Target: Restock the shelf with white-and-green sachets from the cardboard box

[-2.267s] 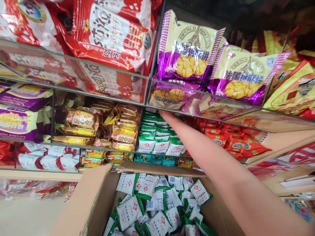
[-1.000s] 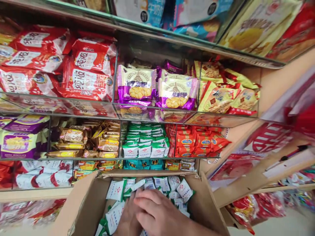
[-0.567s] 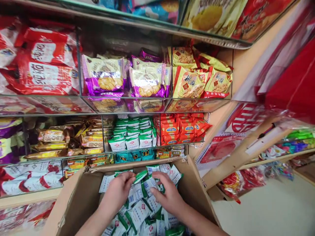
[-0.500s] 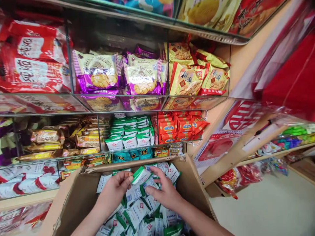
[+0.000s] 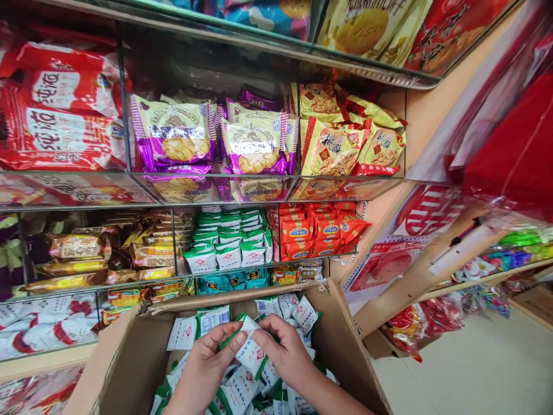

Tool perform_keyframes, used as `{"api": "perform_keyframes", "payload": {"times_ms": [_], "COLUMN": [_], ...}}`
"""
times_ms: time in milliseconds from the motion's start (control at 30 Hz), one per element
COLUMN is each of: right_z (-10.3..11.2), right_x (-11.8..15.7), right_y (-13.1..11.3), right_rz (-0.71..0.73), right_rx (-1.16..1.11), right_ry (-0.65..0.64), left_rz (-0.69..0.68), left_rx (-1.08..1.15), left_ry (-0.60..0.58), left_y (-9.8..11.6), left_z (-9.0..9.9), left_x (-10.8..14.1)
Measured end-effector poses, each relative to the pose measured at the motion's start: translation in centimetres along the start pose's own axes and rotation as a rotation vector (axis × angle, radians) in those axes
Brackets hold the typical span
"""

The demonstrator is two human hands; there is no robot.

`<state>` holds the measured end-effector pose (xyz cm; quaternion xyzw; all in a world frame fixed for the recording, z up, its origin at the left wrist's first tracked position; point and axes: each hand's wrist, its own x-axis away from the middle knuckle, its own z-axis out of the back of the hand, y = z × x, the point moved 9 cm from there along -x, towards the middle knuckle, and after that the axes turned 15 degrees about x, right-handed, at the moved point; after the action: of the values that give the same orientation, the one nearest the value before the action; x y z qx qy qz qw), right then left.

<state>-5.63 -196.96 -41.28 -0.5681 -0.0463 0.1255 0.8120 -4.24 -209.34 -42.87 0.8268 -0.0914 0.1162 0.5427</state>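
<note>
Between my two hands is a small white-and-green snack packet. My left hand pinches its left edge between thumb and fingers. On the other side, the thumb and fingers of my right hand close on its upper right part. Both hands are inside an open cardboard box, over a heap of loose packets of the same kind. Some of the heap is hidden beneath my hands and forearms.
Ahead, rows of like green-and-white packets stand in a shelf compartment, beside red packets and brown-wrapped bars. Purple-and-cream biscuit packs fill the shelf above. Red hanging bags jut in at the right.
My right hand has closed from open fingers onto the packet. The held packet has tilted and moved slightly lower, and my hands are closer together. The view has shifted slightly.
</note>
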Motion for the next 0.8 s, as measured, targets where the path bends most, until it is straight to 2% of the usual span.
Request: {"api": "perform_keyframes", "payload": {"times_ms": [100, 167, 233, 300, 467, 667, 733, 800], "right_z": [-0.4, -1.0, -1.0, -0.5, -1.5, -1.5, -0.9, 0.5], "right_x": [0.4, 0.6, 0.7, 0.6, -0.1, -2.1, -3.6, -6.2], "right_y": [0.8, 0.6, -0.5, -2.0, -3.5, -5.0, -5.8, -7.1], "right_rz": [-0.069, -0.085, -0.038, -0.006, -0.169, -0.1, -0.076, -0.03], "right_rx": [-0.191, -0.251, -0.17, -0.139, -0.358, -0.353, -0.324, -0.304], "right_ry": [-0.044, -0.13, -0.174, -0.155, -0.193, -0.085, -0.051, 0.037], "left_rz": [-0.005, -0.061, -0.121, -0.145, -0.1, -0.141, -0.134, -0.137], "left_rx": [0.157, 0.192, 0.135, 0.105, 0.313, 0.334, 0.316, 0.264], "left_ry": [0.067, 0.05, 0.029, 0.049, 0.182, 0.275, 0.304, 0.281], "left_y": [-0.4, 0.3, 1.1, 1.7, 2.0, 3.8, 4.4, 5.0], "left_z": [0.4, 0.0, -0.3, -0.1, 1.5, 2.8, 3.3, 3.7], "left_x": [0.5, 0.9, 1.3, 1.4, 1.4, 1.8, 2.2, 2.7]}}
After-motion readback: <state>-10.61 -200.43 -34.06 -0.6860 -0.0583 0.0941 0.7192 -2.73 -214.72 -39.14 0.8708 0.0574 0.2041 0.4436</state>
